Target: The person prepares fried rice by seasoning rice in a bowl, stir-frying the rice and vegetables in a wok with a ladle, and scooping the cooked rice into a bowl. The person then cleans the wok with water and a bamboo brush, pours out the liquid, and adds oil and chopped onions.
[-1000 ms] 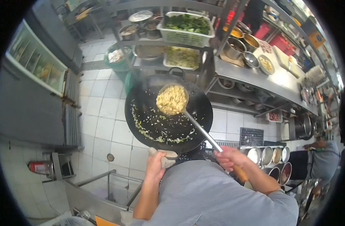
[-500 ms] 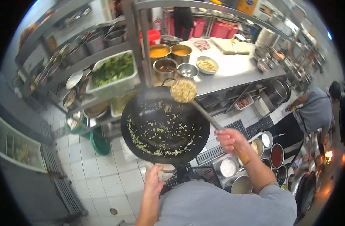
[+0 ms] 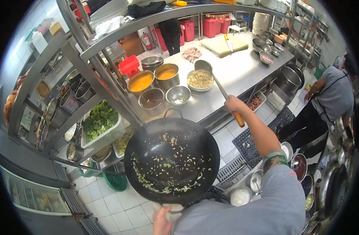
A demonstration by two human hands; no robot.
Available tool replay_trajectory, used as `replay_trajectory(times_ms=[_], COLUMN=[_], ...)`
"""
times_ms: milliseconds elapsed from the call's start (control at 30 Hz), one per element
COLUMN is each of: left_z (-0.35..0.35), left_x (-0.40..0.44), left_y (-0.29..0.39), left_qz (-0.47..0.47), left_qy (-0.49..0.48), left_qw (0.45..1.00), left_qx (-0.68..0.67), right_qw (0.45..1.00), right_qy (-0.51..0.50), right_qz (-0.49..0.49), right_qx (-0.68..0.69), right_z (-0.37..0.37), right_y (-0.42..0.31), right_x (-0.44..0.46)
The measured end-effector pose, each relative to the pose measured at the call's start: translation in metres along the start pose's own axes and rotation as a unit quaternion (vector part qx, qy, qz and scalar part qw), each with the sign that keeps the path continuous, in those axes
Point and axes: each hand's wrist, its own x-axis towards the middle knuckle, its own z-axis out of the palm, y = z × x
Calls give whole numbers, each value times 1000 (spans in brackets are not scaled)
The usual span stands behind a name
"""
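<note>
My right hand [image 3: 235, 105] is closed round the shaft of a long ladle [image 3: 219, 87], just above its wooden grip. The ladle's head is tipped over a metal bowl [image 3: 199, 89] of pale chopped food [image 3: 200, 80] on the counter. My left hand [image 3: 162, 222], low in the view, grips a folded cloth [image 3: 173, 211] at the near handle of a large black wok [image 3: 175, 131]. Scattered pale and green bits [image 3: 167, 166] lie inside the wok, which I hold off the counter's near edge.
Pots of orange liquid [image 3: 141, 82] and a small metal bowl [image 3: 178, 95] stand on the steel counter [image 3: 222, 102]. A basket of greens [image 3: 102, 124] sits on the left rack. At right, a co-worker [image 3: 331, 94] stands by pans; containers [image 3: 241, 196] are near my right elbow.
My right hand has carried the ladle, earlier full of chopped food above the wok, forward to the counter bowl and tipped it. The view has shifted; the wok stays in my left hand.
</note>
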Motion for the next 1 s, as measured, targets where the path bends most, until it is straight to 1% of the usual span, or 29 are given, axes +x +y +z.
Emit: replay_trajectory(times_ms=[67, 100, 133, 233, 367, 467, 500, 533, 567, 600, 633, 700, 733, 767, 833, 867, 900, 967, 1000], left_z=[2, 2, 9, 31, 41, 93, 89, 84, 78, 75, 74, 82, 89, 101, 131, 149, 164, 192, 201], left_x=[-3, -2, -6, -14, -3, -13, -6, 10, 25, 40, 55, 88, 105, 123, 153, 166, 178, 197, 217], left_y=[6, 7, 12, 31, 55, 98, 102, 103, 104, 105, 108, 117, 124, 132, 141, 145, 149, 168, 170], left_qz=[15, 11, 3, -20, -72, -97, -90, -82, -75, -73, -73, -63, -72, -78, -58, -45, -32, -59, -69], left_qy=[1, 4, 7, 1, -21, 25, -24, -73, -117, -132, -145, -207, -231, -257, -290, -299, -306, -323, -338], left_qw=[1000, 1000, 1000, 999, 995, 982, 987, 988, 987, 985, 983, 972, 965, 956, 949, 948, 947, 938, 933], left_qx=[-1, 4, 9, 39, 72, 157, 135, 109, 83, 85, 88, 89, 103, 118, 105, 101, 96, 116, 100], right_qw=[988, 974, 981, 976, 952, 941, 968, 982, 984, 971, 965, 945, 962, 976, 994, 998, 994, 966, 970], right_qy=[41, 62, 43, 94, 152, 202, 153, 102, 49, -7, -15, -19, -10, 0, 21, 37, 64, 107, 85], right_qz=[-85, -126, -84, -74, -106, -192, -175, -158, -135, -107, -69, 1, 18, 12, 0, -34, -83, -216, -201], right_qx=[-120, -180, -167, -184, -242, -190, -95, 1, 108, 215, 253, 327, 272, 217, 111, 28, -42, -93, -105], right_z=[7, 9, -4, 6, -4, -18, -26, -39, -49, -52, -47, -40, -32, -25, -14, -9, -6, -2, -6], right_y=[23, 34, 10, 12, 12, 25, 11, -11, -32, -49, -57, -67, -76, -83, -91, -87, -99, -71, -61], right_x=[12, 21, 2, 2, -7, -41, -74, -116, -158, -192, -217, -250, -258, -259, -253, -243, -244, -236, -242])
